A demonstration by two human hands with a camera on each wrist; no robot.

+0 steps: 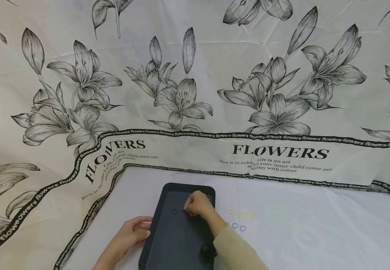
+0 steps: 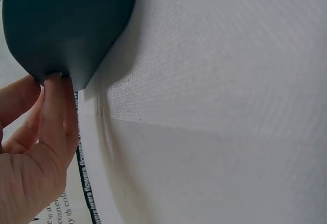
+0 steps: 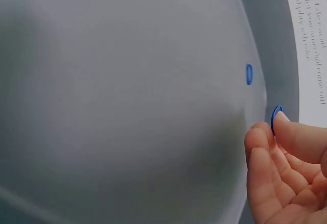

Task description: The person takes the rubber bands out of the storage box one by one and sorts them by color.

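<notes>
A dark tray [image 1: 178, 240] lies lengthwise on the white-covered table. My left hand [image 1: 131, 236] grips its left edge; in the left wrist view, the thumb and fingertips meet at the tray's rim [image 2: 71, 35]. Over the far part of the tray, my right hand [image 1: 198, 205] pinches a thin blue ring [image 3: 274, 122] between thumb and fingers. Another small blue ring [image 3: 249, 74] lies on the tray floor near its far end, left of the right hand in the head view, where that ring [image 1: 174, 211] looks dark.
Right of the tray, several yellow rings [image 1: 245, 215] lie in a row on the white cloth [image 1: 316, 210]. Blue rings [image 1: 243, 228] lie nearer, partly behind the right sleeve [image 1: 237, 249]. A round black thing [image 1: 206, 251] shows at the tray's right side. Flower-printed fabric [image 1: 195, 150] rises behind the table.
</notes>
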